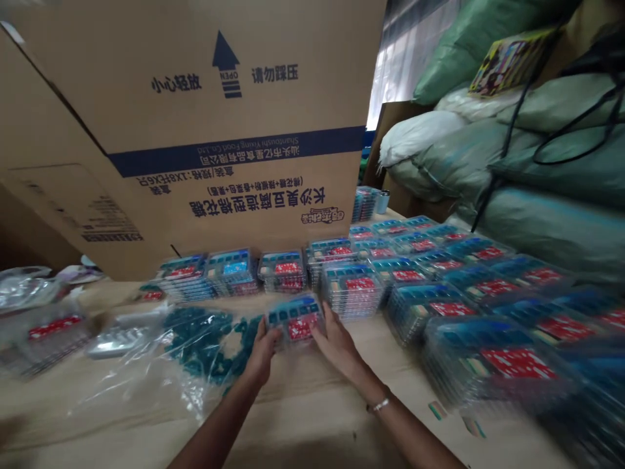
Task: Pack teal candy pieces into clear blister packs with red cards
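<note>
Both my hands grip one clear plastic blister pack (295, 319) with a blue insert and a red label, held just above the table. My left hand (262, 355) closes on its left edge, my right hand (336, 344) on its right edge; a thin bracelet shows on the right wrist. The pack is a little in front of a row of stacked packs (283, 270) of the same kind. A clear plastic bag of small teal pieces (202, 342) lies immediately left of my left hand.
A large printed cardboard box (195, 124) stands behind the stacks. More stacks of packs (469, 306) fill the table's right side. Loose clear trays and wrapping (49, 326) lie at left. Green and white stuffed sacks (527, 163) pile up at the back right.
</note>
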`<state>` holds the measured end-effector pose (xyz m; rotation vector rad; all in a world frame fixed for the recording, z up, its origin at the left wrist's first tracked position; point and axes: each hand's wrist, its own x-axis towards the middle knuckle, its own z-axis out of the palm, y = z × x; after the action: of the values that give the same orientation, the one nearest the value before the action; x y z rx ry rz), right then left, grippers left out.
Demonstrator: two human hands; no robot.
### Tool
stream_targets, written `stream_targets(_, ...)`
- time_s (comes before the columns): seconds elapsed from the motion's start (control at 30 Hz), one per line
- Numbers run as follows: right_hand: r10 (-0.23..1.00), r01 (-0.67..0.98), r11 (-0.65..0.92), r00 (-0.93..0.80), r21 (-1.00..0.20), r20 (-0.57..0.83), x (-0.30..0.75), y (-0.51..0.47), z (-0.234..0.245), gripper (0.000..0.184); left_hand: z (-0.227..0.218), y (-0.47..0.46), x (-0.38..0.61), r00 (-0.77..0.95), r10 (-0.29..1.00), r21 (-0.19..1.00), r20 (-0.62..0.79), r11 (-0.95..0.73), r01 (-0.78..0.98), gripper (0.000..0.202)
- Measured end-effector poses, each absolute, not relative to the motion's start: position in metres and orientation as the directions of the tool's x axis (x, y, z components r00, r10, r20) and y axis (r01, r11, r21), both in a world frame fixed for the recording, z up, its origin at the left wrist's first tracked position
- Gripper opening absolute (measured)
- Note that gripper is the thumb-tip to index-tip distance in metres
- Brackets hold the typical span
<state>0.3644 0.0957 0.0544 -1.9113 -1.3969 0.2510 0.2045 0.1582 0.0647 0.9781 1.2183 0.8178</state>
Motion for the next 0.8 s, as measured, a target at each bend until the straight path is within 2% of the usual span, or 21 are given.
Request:
stream_targets(0.07,0.843,0.879,-0.101,0.325,-0.466,0.43,0.36,0.091,0.059,0.06,0.065,0.169,0.215,0.18,0.909,0.923,-0.376,0.385,-0.015,0.061)
stream_targets(0.1,0.83,0.935,-0.058,0.24,-0.351,0.504,0.357,0.088,0.057,0.058,0.064,0.171,0.219,0.178,0.912,0.926,-0.369,0.377,-0.013,0.058)
stream_targets(0.2,0.796,0.996,0.082,-0.037,-0.046,0.605,0.352,0.085,0.044,0.044,0.061,0.171,0.229,0.197,0.937,0.957,-0.29,0.278,0.084,0.054)
stream_targets(0.27,0.779,0.996,0.073,-0.089,0.052,0.621,0.353,0.094,0.035,0.031,0.063,0.173,0.23,0.214,0.948,0.965,-0.237,0.204,0.165,0.056)
stream_targets(0.33,0.771,0.995,0.044,-0.092,0.091,0.631,0.355,0.11,0.033,0.025,0.07,0.182,0.218,0.175,0.969,0.971,-0.173,0.139,0.194,0.06)
stream_targets(0.4,0.754,0.991,0.063,-0.122,0.114,0.645,0.358,0.124,0.035,0.024,0.083,0.195,0.188,0.141,0.99,0.968,-0.025,-0.011,0.252,0.067)
stream_targets(0.43,0.738,0.99,0.08,-0.137,0.115,0.66,0.359,0.128,0.037,0.025,0.091,0.201,0.166,0.135,0.987,0.932,0.084,-0.126,0.339,0.068)
stream_targets(0.5,0.697,0.989,0.121,-0.143,0.081,0.703,0.359,0.13,0.038,0.029,0.107,0.211,0.112,0.122,0.958,0.727,0.258,-0.275,0.629,0.063)
stream_targets(0.53,0.672,0.986,0.158,-0.142,0.046,0.727,0.357,0.128,0.036,0.031,0.113,0.214,0.083,0.083,0.951,0.583,0.298,-0.25,0.773,0.059)
stream_targets(0.57,0.646,0.976,0.218,-0.15,0.007,0.749,0.352,0.124,0.032,0.033,0.117,0.216,0.055,0.009,0.959,0.454,0.284,-0.143,0.879,0.053)
stream_targets(0.6,0.629,0.953,0.3,-0.17,-0.035,0.759,0.346,0.119,0.026,0.034,0.118,0.217,0.029,-0.067,0.962,0.403,0.266,-0.048,0.914,0.048)
stream_targets(0.7,0.675,0.823,0.535,-0.281,-0.191,0.682,0.315,0.104,-0.002,0.034,0.107,0.212,-0.024,-0.199,0.962,0.343,0.185,0.127,0.931,0.038)
stream_targets(0.8,0.746,0.753,0.592,-0.378,-0.286,0.547,0.286,0.099,-0.04,0.041,0.093,0.209,-0.045,-0.221,0.968,0.292,0.119,0.178,0.94,0.037)
